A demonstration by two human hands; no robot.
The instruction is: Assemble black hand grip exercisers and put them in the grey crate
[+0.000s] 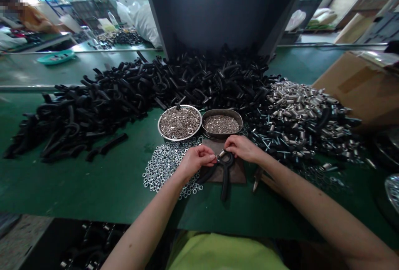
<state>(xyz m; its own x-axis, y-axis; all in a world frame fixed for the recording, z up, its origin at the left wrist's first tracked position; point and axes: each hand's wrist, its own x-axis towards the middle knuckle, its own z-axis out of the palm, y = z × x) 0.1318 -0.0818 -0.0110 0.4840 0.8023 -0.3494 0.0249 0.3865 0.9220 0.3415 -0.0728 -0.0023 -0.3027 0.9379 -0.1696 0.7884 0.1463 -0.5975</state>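
A black forked clamp [226,174] lies on a brown square plate [240,172] near the table's front edge. A silver spring [221,154] sits at the top of the clamp, between my two hands. My left hand [199,159] is closed in a pinch at the spring's left end; what its fingertips hold is too small to make out. My right hand [241,147] pinches at the spring's right end, by the clamp's upper right part, and its fingertips hide what they grip. Metal nuts [165,166] are spread left of the plate.
Behind the plate stand a round dish of pins [160,126] and an oval tin [241,122] of small parts. Black clamp parts [124,91] are heaped beyond, before a grey bin [218,12]. Springs [299,99] and a cardboard box [358,87] lie right. A person [34,16] is back left.
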